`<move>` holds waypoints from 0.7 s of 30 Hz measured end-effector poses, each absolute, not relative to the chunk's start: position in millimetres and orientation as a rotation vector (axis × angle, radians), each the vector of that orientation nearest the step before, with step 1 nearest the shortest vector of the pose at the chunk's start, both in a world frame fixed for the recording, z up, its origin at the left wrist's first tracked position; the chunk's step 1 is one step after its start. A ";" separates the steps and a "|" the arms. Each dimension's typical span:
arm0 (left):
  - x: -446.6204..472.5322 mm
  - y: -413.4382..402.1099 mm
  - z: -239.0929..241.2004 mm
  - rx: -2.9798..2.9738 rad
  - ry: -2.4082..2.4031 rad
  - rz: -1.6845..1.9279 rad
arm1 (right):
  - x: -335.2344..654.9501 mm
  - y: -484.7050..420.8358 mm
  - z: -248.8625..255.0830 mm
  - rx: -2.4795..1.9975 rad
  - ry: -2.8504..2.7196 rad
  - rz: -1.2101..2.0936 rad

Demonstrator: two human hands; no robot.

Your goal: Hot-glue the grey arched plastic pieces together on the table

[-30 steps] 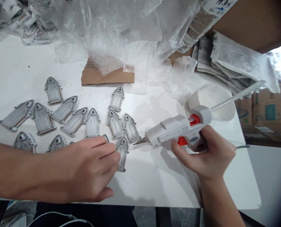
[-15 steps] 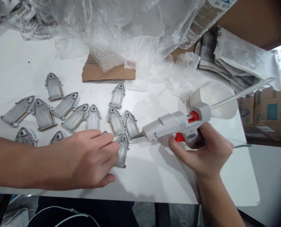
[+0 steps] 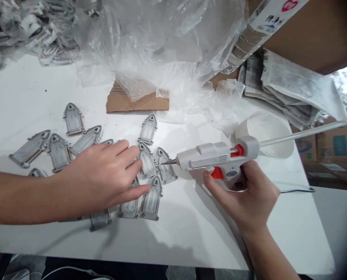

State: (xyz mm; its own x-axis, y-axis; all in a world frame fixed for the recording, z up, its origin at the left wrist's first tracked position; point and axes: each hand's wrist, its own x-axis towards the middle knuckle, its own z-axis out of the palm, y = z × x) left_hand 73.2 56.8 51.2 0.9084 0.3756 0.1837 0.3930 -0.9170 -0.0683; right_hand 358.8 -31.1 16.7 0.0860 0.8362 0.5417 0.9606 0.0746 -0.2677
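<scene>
Several grey arch-shaped window cutouts (image 3: 74, 118) lie scattered on a white table (image 3: 191, 225). My left hand (image 3: 103, 177) rests flat over some of them, fingers stretched out, its fingertips on a cutout (image 3: 147, 162) in the middle. My right hand (image 3: 246, 196) grips a white hot glue gun (image 3: 217, 157) with an orange trigger and a clear glue stick (image 3: 302, 134) out the back. Its metal tip touches the top of another cutout (image 3: 165, 167) beside my left fingertips.
Crumpled clear plastic sheeting (image 3: 162, 46) and a piece of cardboard (image 3: 137, 103) lie at the back of the table. A white paper cup (image 3: 263, 130) lies behind the gun, with stacked printed paper (image 3: 284, 85) and a cardboard box (image 3: 307, 27) at the right. The table's right edge is near.
My left hand opened from a loose curl and moved up onto the middle cutouts. The glue gun levelled and its tip moved left onto a cutout.
</scene>
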 end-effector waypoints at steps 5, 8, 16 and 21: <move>74.0 54.5 49.6 -2.996 -0.596 -0.312 | 354.2 -33.7 15.2 -1.758 -1.836 -0.212; 74.9 53.4 46.5 -3.012 -0.596 -0.303 | 352.1 -33.3 15.8 -1.741 -1.874 -0.192; 76.7 51.6 42.8 -3.030 -0.610 -0.268 | 350.5 -31.0 14.8 -1.704 -1.933 -0.212; 76.7 50.5 42.6 -3.020 -0.608 -0.248 | 349.9 -31.6 13.8 -1.726 -1.930 -0.197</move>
State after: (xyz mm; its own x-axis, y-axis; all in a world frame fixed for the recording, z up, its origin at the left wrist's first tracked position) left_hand 76.7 50.5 42.6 0.9098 0.3801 0.1668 0.3883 -0.9214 -0.0183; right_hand 349.9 -31.6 13.8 -0.0354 0.8769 0.4794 0.9558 0.1698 -0.2401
